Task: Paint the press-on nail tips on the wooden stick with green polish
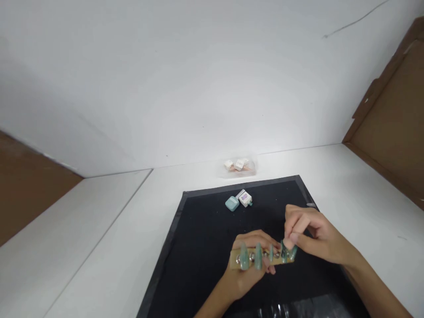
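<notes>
My left hand is wrapped around a yellowish strip-shaped nail display stand, held over a black mat. Shiny metal balls line its top, and several long green false nails stand along it. At the strip's right end, my right hand has thumb and fingers pinched on a green false nail. The fingertips partly cover that nail, so how it meets the stand cannot be made out.
A green square bottle or case and a small white box lie on the black mat. Behind it, a clear tray holds white boxes. Brown cardboard panels flank the white table, and a white wall rises behind.
</notes>
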Tool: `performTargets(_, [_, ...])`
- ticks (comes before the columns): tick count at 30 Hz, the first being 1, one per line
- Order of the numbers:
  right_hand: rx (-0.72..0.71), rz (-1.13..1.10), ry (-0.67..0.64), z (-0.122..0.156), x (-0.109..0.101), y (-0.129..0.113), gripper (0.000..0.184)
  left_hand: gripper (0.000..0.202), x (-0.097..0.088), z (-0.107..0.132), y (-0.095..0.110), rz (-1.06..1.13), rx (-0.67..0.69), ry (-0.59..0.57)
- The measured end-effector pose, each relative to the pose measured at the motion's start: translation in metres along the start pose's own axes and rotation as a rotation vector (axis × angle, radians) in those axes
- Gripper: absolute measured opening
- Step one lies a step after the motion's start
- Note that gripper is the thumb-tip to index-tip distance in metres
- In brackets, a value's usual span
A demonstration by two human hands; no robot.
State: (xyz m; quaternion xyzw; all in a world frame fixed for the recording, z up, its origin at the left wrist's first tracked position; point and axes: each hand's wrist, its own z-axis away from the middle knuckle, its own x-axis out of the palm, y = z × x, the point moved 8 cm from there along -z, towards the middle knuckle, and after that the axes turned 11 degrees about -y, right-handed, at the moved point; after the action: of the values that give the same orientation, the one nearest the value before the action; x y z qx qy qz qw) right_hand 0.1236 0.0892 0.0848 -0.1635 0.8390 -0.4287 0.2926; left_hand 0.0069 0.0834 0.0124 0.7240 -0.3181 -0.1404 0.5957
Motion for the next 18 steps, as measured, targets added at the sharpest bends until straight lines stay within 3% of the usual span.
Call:
performTargets(4, [0.042, 0.018, 0.096, 0.004, -0.009, 0.005, 0.020, 0.018, 0.000, -0.001, 0.001, -0.004, 0.004, 0.005])
performTargets(8, [-0.039, -0.066, 0.014, 0.002, -0.001, 0.000, 0.020, 0.014, 0.001, -0.002, 0.003, -0.058, 0.039, 0.011])
performTargets(10, [-0.006, -0.048, -0.021, 0.001, 0.003, 0.002, 0.020, 0.015, 0.001, -0.002, 0.004, -0.091, 0.078, 0.011])
performTargets(14, [0.104, 0.031, 0.058, 0.003, -0.004, 0.010, 0.022, 0.015, -0.001, 0.001, 0.004, -0.160, 0.124, 0.036])
performTargets(18, [0.044, 0.006, 0.090, 0.004, -0.007, 0.005, 0.023, 0.014, 0.000, 0.002, 0.006, -0.231, 0.142, -0.004])
